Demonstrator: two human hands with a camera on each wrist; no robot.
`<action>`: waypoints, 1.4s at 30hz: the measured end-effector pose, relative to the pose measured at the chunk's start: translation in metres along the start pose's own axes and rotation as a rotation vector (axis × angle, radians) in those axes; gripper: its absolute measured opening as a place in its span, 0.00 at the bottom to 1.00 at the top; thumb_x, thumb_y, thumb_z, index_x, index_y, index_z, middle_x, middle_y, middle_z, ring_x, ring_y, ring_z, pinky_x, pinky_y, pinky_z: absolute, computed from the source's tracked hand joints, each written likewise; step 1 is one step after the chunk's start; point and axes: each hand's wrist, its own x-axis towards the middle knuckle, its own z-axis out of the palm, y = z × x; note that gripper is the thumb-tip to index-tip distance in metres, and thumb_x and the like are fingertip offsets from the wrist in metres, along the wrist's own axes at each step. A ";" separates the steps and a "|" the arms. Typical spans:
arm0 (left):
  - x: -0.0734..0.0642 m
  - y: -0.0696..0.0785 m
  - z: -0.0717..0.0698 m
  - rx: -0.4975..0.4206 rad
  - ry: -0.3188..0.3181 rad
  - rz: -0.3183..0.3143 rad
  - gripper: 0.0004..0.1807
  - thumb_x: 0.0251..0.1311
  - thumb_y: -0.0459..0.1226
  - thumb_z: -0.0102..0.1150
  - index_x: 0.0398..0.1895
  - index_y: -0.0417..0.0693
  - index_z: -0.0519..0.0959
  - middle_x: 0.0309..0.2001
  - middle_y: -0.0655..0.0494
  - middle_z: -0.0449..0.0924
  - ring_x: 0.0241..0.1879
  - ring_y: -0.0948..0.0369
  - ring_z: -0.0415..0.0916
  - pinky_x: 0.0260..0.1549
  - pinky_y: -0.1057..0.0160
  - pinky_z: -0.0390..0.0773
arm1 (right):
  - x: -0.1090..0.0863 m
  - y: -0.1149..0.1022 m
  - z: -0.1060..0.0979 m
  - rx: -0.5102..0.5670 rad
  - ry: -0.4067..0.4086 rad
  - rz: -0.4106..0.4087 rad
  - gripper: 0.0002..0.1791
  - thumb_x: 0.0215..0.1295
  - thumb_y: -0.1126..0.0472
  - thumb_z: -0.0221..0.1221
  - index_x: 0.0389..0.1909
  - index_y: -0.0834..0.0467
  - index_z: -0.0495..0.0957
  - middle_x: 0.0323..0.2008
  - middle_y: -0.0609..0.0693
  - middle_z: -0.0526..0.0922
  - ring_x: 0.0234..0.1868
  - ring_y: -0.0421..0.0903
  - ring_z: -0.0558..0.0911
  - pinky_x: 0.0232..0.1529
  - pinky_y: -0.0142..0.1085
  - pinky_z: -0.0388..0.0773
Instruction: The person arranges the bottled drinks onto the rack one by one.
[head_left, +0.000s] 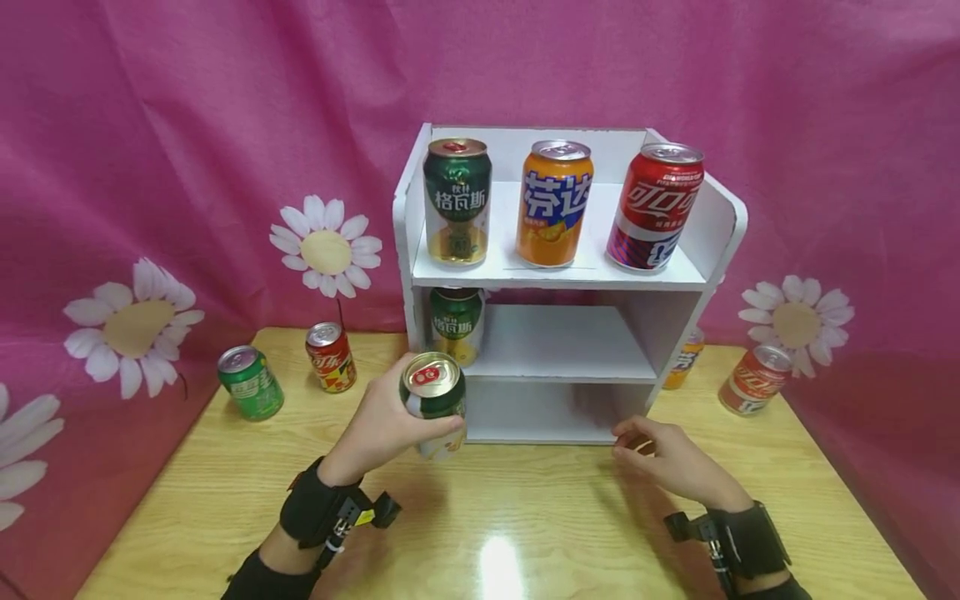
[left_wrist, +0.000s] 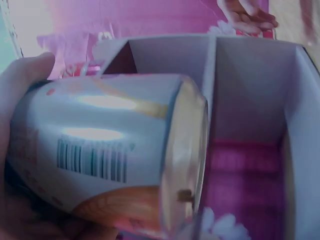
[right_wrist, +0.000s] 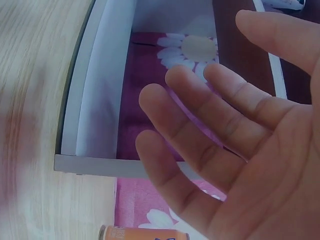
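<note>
My left hand grips a green and white drink can with a gold lid, fingers and thumb wrapped round its side. That can is tilted slightly, in front of the white shelf's lower left. In the left wrist view the can's barcode and gold-coloured end show. My right hand is near the shelf's lower right corner, holding nothing. From the right wrist view, the right hand's fingers are loosely bent and spread. A matching green can stands at the left of the middle shelf.
On the top shelf stand a green-gold can, an orange can and a red can. A bright green can and a small red can are left of the unit. An orange can and a red can are right.
</note>
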 end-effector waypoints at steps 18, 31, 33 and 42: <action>0.058 0.046 0.071 0.051 0.087 0.026 0.38 0.38 0.49 0.77 0.54 0.50 0.70 0.42 0.61 0.79 0.42 0.64 0.76 0.40 0.60 0.77 | 0.000 0.001 -0.004 -0.017 0.013 -0.005 0.10 0.65 0.58 0.60 0.42 0.60 0.76 0.34 0.43 0.80 0.37 0.40 0.79 0.36 0.35 0.78; 0.085 0.040 0.095 0.139 0.192 0.001 0.38 0.35 0.57 0.75 0.49 0.49 0.72 0.35 0.62 0.80 0.36 0.65 0.78 0.34 0.62 0.77 | -0.002 0.003 -0.004 0.011 -0.004 0.005 0.09 0.65 0.58 0.60 0.42 0.59 0.76 0.35 0.44 0.80 0.38 0.41 0.80 0.37 0.36 0.78; 0.089 0.038 0.097 0.148 0.209 0.004 0.39 0.35 0.57 0.76 0.49 0.49 0.72 0.36 0.61 0.80 0.35 0.65 0.78 0.34 0.63 0.77 | -0.002 0.004 -0.004 0.018 -0.012 0.015 0.10 0.65 0.58 0.59 0.42 0.59 0.76 0.35 0.44 0.80 0.38 0.41 0.80 0.37 0.36 0.78; 0.105 0.031 0.100 0.149 0.256 0.044 0.45 0.37 0.54 0.76 0.59 0.46 0.68 0.46 0.53 0.79 0.42 0.62 0.78 0.40 0.65 0.76 | -0.001 0.004 -0.002 0.018 -0.010 0.008 0.10 0.66 0.58 0.59 0.42 0.60 0.76 0.35 0.45 0.80 0.38 0.42 0.80 0.38 0.37 0.78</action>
